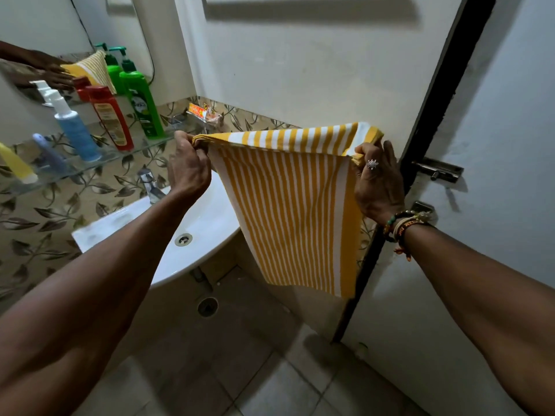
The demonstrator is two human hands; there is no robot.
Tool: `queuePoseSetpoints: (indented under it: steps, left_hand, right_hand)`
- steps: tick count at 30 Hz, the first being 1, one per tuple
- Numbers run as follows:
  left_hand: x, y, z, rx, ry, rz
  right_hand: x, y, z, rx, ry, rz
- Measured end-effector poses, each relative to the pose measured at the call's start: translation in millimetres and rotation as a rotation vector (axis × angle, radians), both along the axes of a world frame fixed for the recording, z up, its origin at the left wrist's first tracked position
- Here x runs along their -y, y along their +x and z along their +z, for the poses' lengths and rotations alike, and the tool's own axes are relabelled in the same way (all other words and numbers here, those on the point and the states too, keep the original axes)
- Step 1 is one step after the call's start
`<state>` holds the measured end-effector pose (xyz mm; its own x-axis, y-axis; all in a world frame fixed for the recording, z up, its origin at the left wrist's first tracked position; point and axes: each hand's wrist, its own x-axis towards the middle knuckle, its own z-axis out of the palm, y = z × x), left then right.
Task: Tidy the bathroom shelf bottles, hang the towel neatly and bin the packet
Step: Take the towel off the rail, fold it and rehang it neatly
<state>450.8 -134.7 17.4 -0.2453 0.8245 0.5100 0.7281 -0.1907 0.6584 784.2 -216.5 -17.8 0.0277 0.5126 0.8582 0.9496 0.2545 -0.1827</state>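
A yellow and white striped towel [295, 205] hangs folded over in front of me. My left hand [189, 166] pinches its upper left corner and my right hand [377, 181] pinches its upper right corner, both held level. On the glass shelf [129, 153] at the left stand a green pump bottle [142, 106], a red bottle [112, 121] and a white and blue spray bottle [73, 127]. Further along the shelf lie a purple item [48, 153] and a yellow tube [16, 165]. An orange packet [201, 112] lies on a small rack by the corner.
A white sink [162, 235] with a chrome tap [150, 183] sits under the shelf. The mirror [45, 34] above reflects a hand and the towel. At the right a white door [480, 205] carries a metal latch [438, 171]. A round floor drain [207, 306] sits in the grey tiles.
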Motion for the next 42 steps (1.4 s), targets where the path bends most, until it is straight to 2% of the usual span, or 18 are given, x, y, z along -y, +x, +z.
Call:
queuePoseSetpoints:
  steps: [5, 7, 10, 14, 16, 18, 22, 25, 28, 33, 37, 42]
  left_hand:
    - [-19, -33, 7, -0.286, -0.087, 0.103]
    - [-30, -44, 13, -0.277, -0.206, 0.101]
    - [-45, -63, 23, -0.228, -0.320, -0.015]
    - [-55, -90, 38, -0.414, -0.362, -0.051]
    - [-64, -102, 43, -0.440, -0.364, -0.040]
    - [-71, -105, 48, -0.271, -0.404, -0.105]
    - [-74, -97, 68, 0.554, -0.663, -0.393]
    - [-71, -92, 79, 0.970, -0.730, -0.693]
    - [-73, -82, 77, 1.021, -0.653, -0.853]
    - [-86, -65, 85, 0.988, -0.508, -0.825]
    - [-101, -51, 105, 0.947, -0.422, -0.849]
    - [-133, -31, 138, 1.002, -0.287, -0.842]
  right_hand:
    - [-8, -20, -1, 0.084, -0.122, -0.065]
    - [-11, -34, 3, 0.160, -0.147, -0.099]
    - [-15, -57, 10, 0.225, -0.144, -0.139]
    - [-15, -88, 15, 0.217, -0.121, -0.209]
    - [-15, -100, 17, 0.222, -0.114, -0.223]
    - [-15, -111, 21, 0.155, -0.164, -0.231]
    - [-14, -133, 25, 0.135, -0.192, -0.282]
    - [-12, -144, 26, 0.159, -0.135, -0.313]
    - [-12, -147, 31, 0.167, -0.106, -0.365]
    - [-28, -136, 48, 0.215, -0.168, -0.389]
    - [-56, -129, 75, 0.219, -0.044, -0.361]
    - [-96, -118, 121, 0.276, 0.048, -0.336]
